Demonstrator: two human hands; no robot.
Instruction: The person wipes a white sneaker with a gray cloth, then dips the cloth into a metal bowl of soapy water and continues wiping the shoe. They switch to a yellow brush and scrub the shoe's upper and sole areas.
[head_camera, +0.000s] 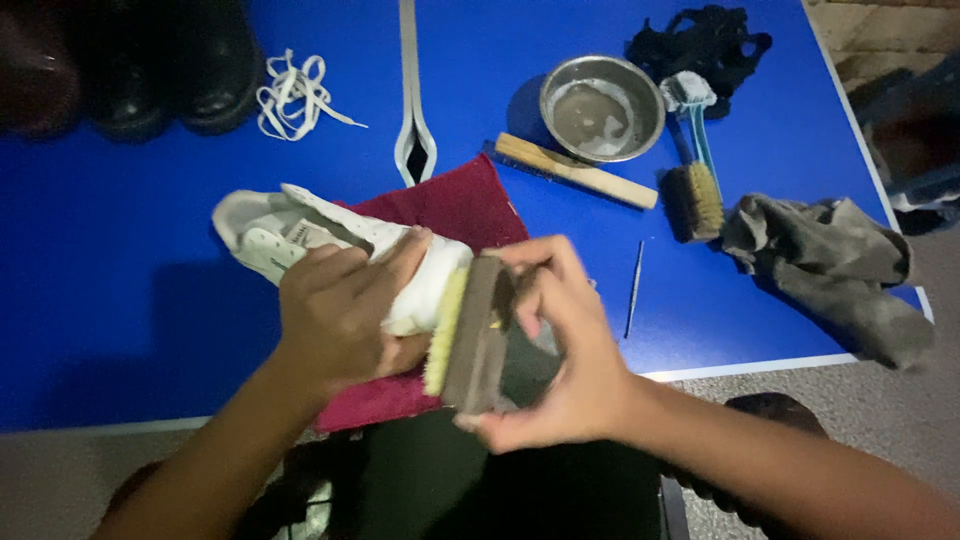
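White shoe (300, 235) lies on a red towel (470, 205) at ten o'clock from the brush (470, 335); left hand (335, 310) fingers wrap its toe, right hand (560, 345) fingers clamp the brush, bristles touching the toe

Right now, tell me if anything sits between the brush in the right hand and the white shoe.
Nothing visible does. The right hand holds the wooden brush with its bristles against the toe of the white shoe, which the left hand steadies on the red towel.
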